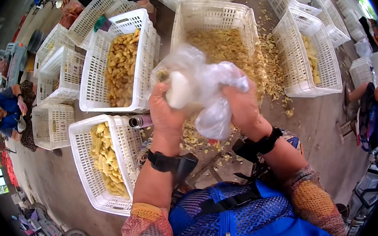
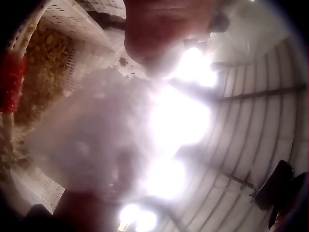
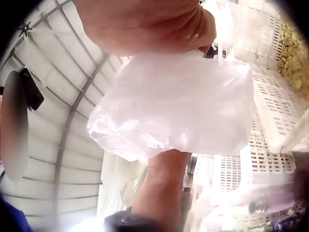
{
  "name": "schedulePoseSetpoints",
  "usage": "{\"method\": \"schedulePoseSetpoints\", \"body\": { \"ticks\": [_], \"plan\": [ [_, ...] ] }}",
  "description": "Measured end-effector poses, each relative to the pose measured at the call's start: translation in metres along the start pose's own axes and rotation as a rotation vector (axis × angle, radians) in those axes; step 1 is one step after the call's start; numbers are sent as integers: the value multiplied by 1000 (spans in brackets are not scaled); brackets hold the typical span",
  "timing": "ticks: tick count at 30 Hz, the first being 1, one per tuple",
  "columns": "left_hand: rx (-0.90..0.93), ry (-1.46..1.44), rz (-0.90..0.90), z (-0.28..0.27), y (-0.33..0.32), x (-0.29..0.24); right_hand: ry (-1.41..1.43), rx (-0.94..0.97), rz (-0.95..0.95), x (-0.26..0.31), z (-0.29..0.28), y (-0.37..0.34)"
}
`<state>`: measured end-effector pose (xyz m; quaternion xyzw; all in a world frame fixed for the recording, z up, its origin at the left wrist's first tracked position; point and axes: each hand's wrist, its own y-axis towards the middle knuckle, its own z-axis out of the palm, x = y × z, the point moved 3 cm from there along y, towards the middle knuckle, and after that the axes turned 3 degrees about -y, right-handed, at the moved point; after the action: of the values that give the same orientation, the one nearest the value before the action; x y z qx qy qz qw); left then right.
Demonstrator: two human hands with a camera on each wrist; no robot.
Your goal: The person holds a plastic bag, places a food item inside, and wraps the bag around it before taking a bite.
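A clear plastic bag (image 1: 219, 105), crumpled and partly blurred, hangs between both hands above the floor scraps. My right hand (image 1: 244, 107) grips the bunched bag from the right. On the other side, my left hand (image 1: 167, 109) holds a smooth white thing (image 1: 179, 90), blurred and of a kind I cannot tell, with thin plastic around it. In the right wrist view the bag (image 3: 174, 104) spreads below the right hand (image 3: 149, 26) and covers much of the other hand. The left wrist view shows the bag (image 2: 91, 130) as a pale blur.
Ahead stands a white crate (image 1: 217, 6) with peelings. Left are a crate of unpeeled ginger (image 1: 122, 67) and a crate of peeled ginger (image 1: 109, 160), with a bottle (image 1: 140, 121) beside them. Another crate (image 1: 308, 88) stands right. Scraps (image 1: 272, 67) litter the floor; other people sit around.
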<state>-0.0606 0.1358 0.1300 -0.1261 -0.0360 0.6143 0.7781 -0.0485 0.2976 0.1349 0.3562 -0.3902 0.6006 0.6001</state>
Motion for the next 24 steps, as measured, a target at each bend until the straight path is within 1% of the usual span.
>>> {"method": "schedulePoseSetpoints", "body": {
  "ticks": [1, 2, 5, 6, 9, 10, 12, 14, 16, 19, 22, 24],
  "plan": [
    [17, -29, -16, 1, 0, 0, 45, -3, 10, 4, -3, 1],
    [-19, -7, 46, -1, 2, -1, 92, -5, 22, 5, -5, 2],
    [-10, 31, -3, 4, -3, 0, -870, 136, -584, 21, -3, 2],
    [-30, 114, -7, 7, -5, 2, -946, 200, -629, 21, 4, -3],
    [-70, 68, 27, -19, 7, 3, -927, 301, -477, 8, 17, -11],
    [-113, 141, 59, -17, 7, 6, -948, 332, -440, 6, 19, -12],
    [-108, 769, 299, -22, 6, 8, -942, 319, -414, 5, 22, -13],
    [-99, 887, 355, -24, 6, 9, -945, 301, -415, 3, 24, -12],
    [-88, 489, 223, -23, 9, 14, -965, 273, -444, 0, 20, -10],
    [-57, 624, 303, -8, 1, 18, -1001, 232, -461, -1, 20, -9],
    [-68, 431, 270, -7, 5, 23, -1065, 210, -419, -3, 17, -8],
    [-27, 465, 257, -5, 3, 28, -1086, 183, -418, -3, 14, -7]
  ]
}}
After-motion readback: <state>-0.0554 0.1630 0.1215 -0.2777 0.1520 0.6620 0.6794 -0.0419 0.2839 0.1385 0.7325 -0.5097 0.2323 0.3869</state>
